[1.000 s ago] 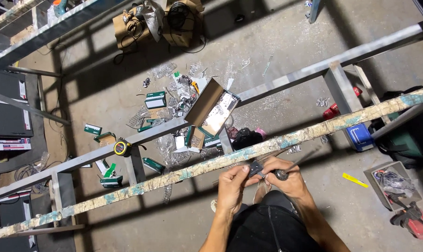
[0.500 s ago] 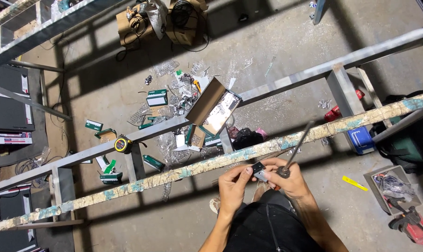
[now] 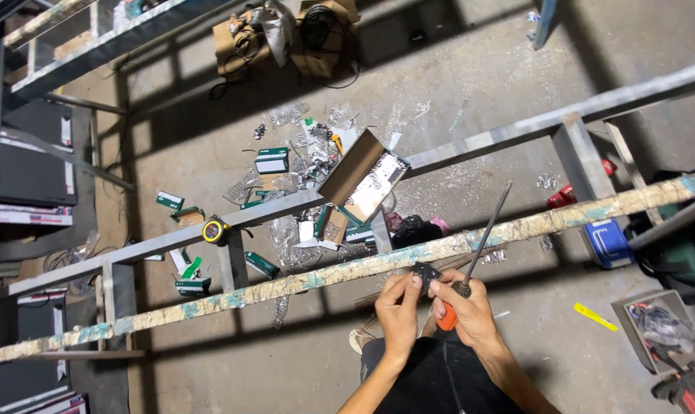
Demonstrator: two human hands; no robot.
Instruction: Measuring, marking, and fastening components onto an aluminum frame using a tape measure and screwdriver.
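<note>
While the left hand [image 3: 400, 308] pinches a small black metal part [image 3: 426, 271] between thumb and fingers, the right hand [image 3: 464, 307] touches it too, fingers wrapped around an orange-handled screwdriver [image 3: 478, 249], shaft tilted up-right. Both hover just below a long paint-flecked wooden beam [image 3: 286, 285]. Yellow tape measure [image 3: 215, 231] sits on grey steel rail [image 3: 171, 240].

Concrete floor [image 3: 470, 100] lay far below the hands, crossed by hard shadows. Paint-flecked beam [image 3: 301, 282] ran just ahead; grey metal rail [image 3: 501, 138] beyond. Dark shelving [image 3: 33, 165] stood left.
</note>
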